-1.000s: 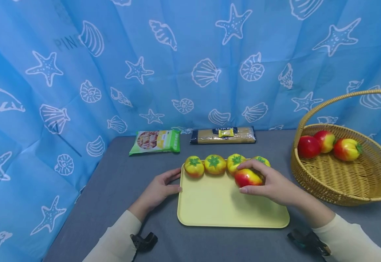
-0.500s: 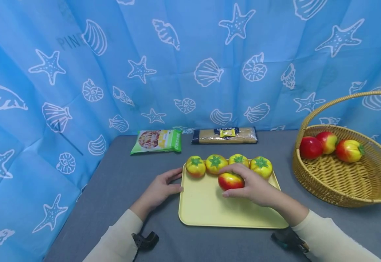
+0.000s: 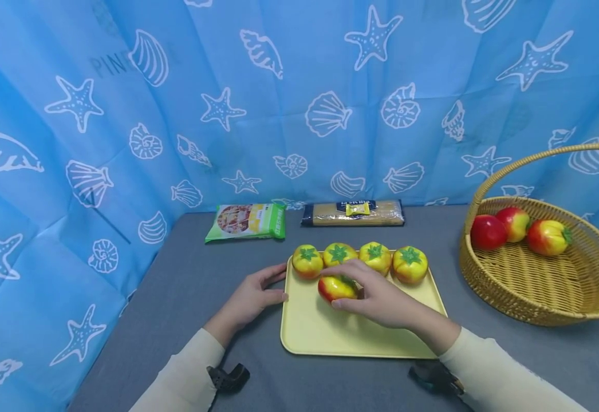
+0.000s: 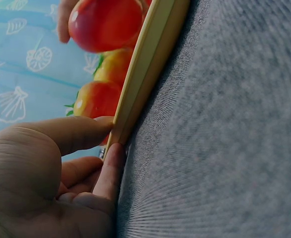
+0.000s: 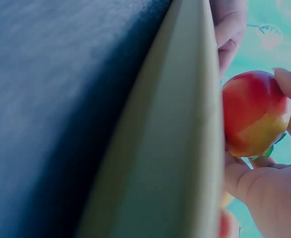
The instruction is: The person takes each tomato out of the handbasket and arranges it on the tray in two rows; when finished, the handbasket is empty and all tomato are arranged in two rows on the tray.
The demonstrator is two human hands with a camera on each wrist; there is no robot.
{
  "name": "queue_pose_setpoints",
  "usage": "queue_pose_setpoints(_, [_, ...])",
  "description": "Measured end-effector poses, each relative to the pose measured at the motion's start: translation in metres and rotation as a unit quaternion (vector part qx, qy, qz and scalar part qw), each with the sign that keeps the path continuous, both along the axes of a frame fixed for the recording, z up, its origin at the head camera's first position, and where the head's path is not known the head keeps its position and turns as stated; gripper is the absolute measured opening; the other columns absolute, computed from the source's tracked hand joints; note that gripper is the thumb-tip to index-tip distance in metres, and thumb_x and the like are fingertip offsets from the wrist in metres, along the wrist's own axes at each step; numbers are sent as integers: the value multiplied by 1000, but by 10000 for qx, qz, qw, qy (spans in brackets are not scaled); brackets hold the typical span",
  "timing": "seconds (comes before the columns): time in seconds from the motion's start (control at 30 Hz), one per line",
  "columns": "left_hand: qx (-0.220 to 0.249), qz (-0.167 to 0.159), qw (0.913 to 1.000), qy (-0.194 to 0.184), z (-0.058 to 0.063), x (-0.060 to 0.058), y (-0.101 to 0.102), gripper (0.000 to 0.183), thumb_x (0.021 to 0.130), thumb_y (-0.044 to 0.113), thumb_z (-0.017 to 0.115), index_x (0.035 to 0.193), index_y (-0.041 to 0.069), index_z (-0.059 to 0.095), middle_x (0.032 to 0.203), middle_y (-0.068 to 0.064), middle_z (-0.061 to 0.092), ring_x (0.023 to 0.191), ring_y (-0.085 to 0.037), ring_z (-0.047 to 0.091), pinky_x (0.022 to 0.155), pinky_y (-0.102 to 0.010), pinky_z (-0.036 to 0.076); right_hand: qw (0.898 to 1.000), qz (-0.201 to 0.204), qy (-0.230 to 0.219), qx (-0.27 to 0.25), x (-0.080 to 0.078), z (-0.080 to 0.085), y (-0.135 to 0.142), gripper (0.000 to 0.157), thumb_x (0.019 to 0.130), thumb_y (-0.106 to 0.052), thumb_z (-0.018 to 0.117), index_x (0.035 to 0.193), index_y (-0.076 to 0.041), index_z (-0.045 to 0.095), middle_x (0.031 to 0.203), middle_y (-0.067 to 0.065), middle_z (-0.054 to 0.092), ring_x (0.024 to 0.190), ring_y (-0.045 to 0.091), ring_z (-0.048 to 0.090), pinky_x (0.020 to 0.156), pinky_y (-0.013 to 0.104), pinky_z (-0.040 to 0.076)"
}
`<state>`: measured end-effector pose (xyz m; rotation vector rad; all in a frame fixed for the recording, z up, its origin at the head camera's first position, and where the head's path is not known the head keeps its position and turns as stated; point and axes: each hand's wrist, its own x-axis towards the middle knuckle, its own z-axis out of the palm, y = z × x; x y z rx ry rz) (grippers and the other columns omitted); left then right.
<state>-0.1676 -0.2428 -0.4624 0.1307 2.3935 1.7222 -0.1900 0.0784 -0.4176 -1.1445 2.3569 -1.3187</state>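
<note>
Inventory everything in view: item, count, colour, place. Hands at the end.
Tablecloth: 1, grey, over the tabletop
Curtain: 1, blue with white sea-shell prints, behind the table
Tray: 1, pale yellow, on the tablecloth
Basket: 1, tan wicker, right of the tray
Tray fruits: 4, yellow-orange with green tops, row along the tray's far side
Basket fruits: 3, red to yellow, inside the basket
Held fruit: 1, red and yellow, over the tray
Green packet: 1, mostly green, beyond the tray, left
Long packet: 1, tan and dark blue, beyond the tray
Small packet: 1, yellow, on the long packet
Sleeves: 2, cream, on the arms
Left hand: 1, pinching the tray's left edge
Right hand: 1, gripping the held fruit
</note>
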Motion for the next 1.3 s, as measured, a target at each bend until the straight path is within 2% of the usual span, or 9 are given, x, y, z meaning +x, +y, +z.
queue_pose_setpoints(0.07, [-3,8,10000,-18,1,1,0,71,97,15,82,161,5,53,154,-12,60,153,-33,42,126,-58,27,9999,64,145,53,0,0,-5,53,104,-27,78,154,-19,63,143,0,59,123,22,54,93,45,50])
queue_pose_setpoints(0.27, [-24,-28,10000,-47,2,1,0,70,97,16,81,161,7,53,155,-10,60,152,-31,43,125,-56,30,9987,150,401,279,0,-2,-22,56,102,-23,81,155,-18,63,147,1,58,131,22,54,107,51,50])
queue_pose_setpoints(0.5, [-74,-113,9999,21,3,1,0,70,98,18,80,161,6,52,156,-11,59,152,-32,44,124,-57,33,9969,-5,461,631,3,-1,-37,46,98,-19,85,142,-14,70,135,2,59,112,17,60,92,39,57])
queue_pose_setpoints(0.6, [-71,-94,9999,-21,3,1,0,70,98,18,81,161,8,54,155,-8,60,152,-30,44,124,-55,33,9964,-62,510,669,3,-2,-39,44,98,-18,86,139,-13,72,134,2,59,111,16,60,91,37,56])
queue_pose_setpoints(1.03, [-62,-64,9999,-71,3,2,-1,72,97,19,82,162,7,53,156,-11,59,152,-33,44,123,-57,34,9960,-142,753,457,2,-9,-47,48,93,-9,88,138,-11,71,136,5,57,118,19,58,94,39,54])
queue_pose_setpoints(1.3, [-87,-30,9999,-71,2,2,-1,74,96,21,83,162,7,52,156,-11,59,152,-34,44,123,-57,34,9965,-209,716,365,4,-7,-46,53,93,-13,89,141,-14,68,137,5,57,109,19,58,91,42,56])
